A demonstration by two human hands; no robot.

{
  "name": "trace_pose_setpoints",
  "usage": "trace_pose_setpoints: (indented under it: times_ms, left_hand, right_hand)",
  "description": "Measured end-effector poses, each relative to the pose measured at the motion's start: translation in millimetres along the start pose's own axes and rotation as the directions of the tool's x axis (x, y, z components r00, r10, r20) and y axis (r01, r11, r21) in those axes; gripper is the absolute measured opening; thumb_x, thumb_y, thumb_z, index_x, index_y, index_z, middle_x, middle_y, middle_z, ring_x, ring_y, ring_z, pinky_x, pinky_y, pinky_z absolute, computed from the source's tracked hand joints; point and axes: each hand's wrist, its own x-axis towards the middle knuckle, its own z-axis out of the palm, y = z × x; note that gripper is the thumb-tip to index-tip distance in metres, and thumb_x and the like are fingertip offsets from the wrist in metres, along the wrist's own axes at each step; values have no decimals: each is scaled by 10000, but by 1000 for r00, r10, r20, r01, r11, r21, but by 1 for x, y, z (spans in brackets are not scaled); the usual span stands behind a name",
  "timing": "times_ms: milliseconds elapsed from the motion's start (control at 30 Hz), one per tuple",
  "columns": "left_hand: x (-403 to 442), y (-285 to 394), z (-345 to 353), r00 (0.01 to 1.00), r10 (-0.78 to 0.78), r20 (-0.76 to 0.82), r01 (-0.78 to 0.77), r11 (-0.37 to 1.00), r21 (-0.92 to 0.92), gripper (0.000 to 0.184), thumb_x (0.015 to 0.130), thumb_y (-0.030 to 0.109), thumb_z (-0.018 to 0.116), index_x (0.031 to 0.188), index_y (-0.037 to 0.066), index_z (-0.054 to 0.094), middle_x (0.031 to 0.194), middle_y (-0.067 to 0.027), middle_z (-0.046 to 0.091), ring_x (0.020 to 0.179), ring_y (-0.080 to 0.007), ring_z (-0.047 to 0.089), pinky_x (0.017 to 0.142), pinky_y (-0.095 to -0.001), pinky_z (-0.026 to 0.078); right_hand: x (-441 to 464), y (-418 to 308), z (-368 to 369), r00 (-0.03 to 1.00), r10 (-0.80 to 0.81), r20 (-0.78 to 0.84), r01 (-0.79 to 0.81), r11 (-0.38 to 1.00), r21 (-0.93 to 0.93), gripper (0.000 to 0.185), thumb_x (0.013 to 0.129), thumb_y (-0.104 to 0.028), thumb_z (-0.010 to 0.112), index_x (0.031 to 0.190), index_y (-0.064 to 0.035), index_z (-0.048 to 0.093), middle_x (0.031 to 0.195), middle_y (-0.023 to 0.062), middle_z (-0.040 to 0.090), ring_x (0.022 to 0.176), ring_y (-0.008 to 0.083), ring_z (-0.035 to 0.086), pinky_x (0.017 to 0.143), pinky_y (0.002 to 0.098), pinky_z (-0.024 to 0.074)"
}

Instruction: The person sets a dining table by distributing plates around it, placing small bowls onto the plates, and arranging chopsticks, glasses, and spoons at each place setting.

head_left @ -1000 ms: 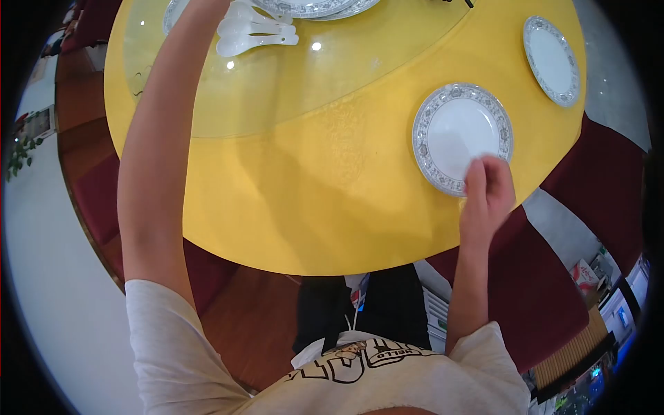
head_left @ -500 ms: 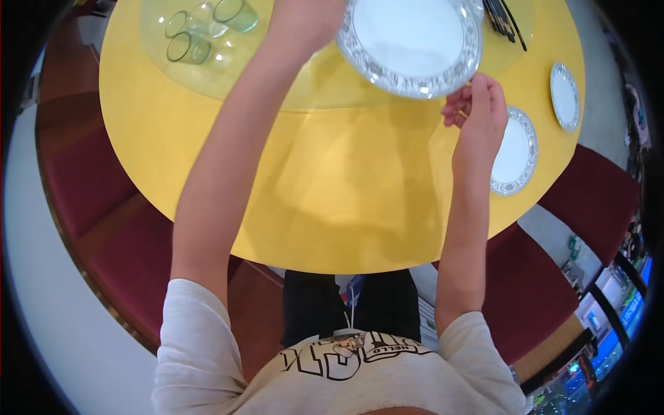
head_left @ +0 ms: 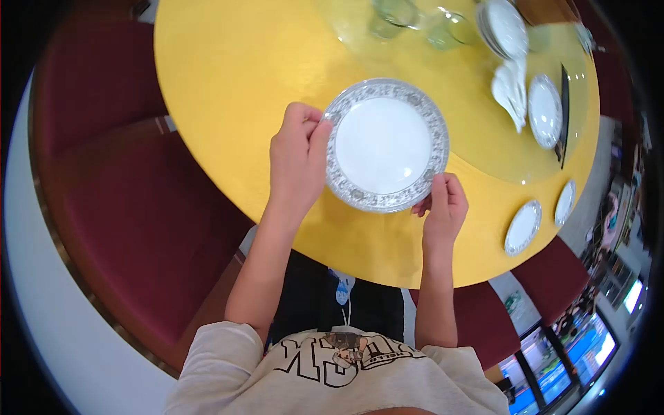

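Note:
Between my hands is a round white plate (head_left: 384,149) with a grey patterned rim, held above the yellow table (head_left: 221,104). My left hand (head_left: 299,149) pinches the plate's left edge, thumb on the rim. At the lower right edge, my right hand (head_left: 446,204) grips the rim with its thumb on top and fingers underneath. Whether this is one plate or a few stacked together, I cannot tell.
A glass turntable carries green-tinted glasses (head_left: 453,29), stacked plates (head_left: 508,28), white spoons (head_left: 510,93), another plate (head_left: 545,111) and dark chopsticks (head_left: 564,117). Two plates (head_left: 523,227) lie along the table's right edge. Dark red chairs (head_left: 152,221) surround the table.
The plate has come nearer to my body, and both hands hold its rim. My view has turned left, so the turntable items and the set-down plates appear further right.

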Motion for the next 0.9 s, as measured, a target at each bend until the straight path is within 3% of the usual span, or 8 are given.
trace_pose_setpoints:
  times_ms: [100, 133, 233, 300, 400, 567, 767, 900]
  left_hand:
    - [16, -28, -46, 998, -30, -57, 32, 999, 26, 119, 954, 81, 565, 970, -17, 498, 692, -136, 632, 574, -192, 573, 556, -318, 439]
    - [-21, -48, 20, 996, -65, -62, 67, 997, 36, 119, 954, 81, 565, 970, -17, 498, 692, -136, 632, 574, -192, 573, 556, -318, 439]
    - [-30, -70, 25, 991, -39, -129, 46, 998, 51, 119, 953, 84, 566, 979, -10, 498, 713, -145, 640, 579, -231, 596, 557, -338, 448]
    - [-31, -73, 25, 987, 74, -144, -30, 957, 289, 130, 940, 105, 582, 982, 8, 507, 701, -141, 626, 592, -282, 617, 553, -374, 458]
    - [-31, -84, 22, 991, 75, -111, -15, 885, 465, 147, 924, 130, 601, 999, 34, 518, 675, -129, 602, 620, -314, 630, 556, -412, 464]
    - [-30, -100, 26, 965, 217, -146, -99, 819, 565, 123, 865, 140, 641, 939, 66, 576, 610, -80, 565, 540, -263, 602, 490, -385, 445]
    - [-35, -112, 28, 892, 382, -241, -197, 809, 554, 88, 815, 86, 659, 897, 60, 638, 571, -54, 540, 477, -222, 567, 455, -331, 444]
    - [-35, -121, 17, 864, 417, -283, -184, 783, 594, 78, 843, 42, 634, 915, 13, 638, 639, -104, 590, 504, -230, 574, 492, -322, 458]
  right_hand:
    - [12, 2, 51, 992, 41, 117, -33, 997, -70, 230, 1025, -183, 508, 893, -10, 580, 649, -4, 554, 559, 56, 517, 519, 199, 403]
    - [18, 37, -20, 986, 85, 143, -72, 993, -94, 222, 1024, -179, 509, 909, -5, 586, 657, 1, 564, 569, 61, 523, 532, 202, 409]
    - [29, 51, -18, 975, 106, 195, -85, 990, -112, 219, 1023, -172, 509, 919, 5, 586, 662, 3, 566, 566, 65, 515, 534, 206, 409]
    - [36, 56, -17, 972, 115, 206, -82, 984, -159, 218, 1020, -161, 509, 908, 9, 588, 659, 6, 564, 567, 65, 513, 532, 210, 409]
    - [43, 64, -11, 975, 97, 199, -43, 965, -260, 220, 1010, -136, 513, 874, 17, 591, 642, 10, 557, 555, 61, 502, 517, 215, 403]
    - [51, 65, -7, 986, 115, 119, -54, 904, -425, 232, 984, -113, 547, 801, 22, 592, 582, 11, 540, 503, 51, 475, 467, 221, 374]
    - [48, 80, -13, 995, 63, 76, -26, 912, -410, 241, 938, -111, 623, 729, 0, 579, 515, 8, 522, 459, 48, 454, 439, 234, 345]
    - [48, 88, 3, 981, -163, 103, 192, 827, -529, 240, 892, -141, 679, 715, -30, 560, 496, 69, 511, 402, 144, 475, 429, 292, 371]
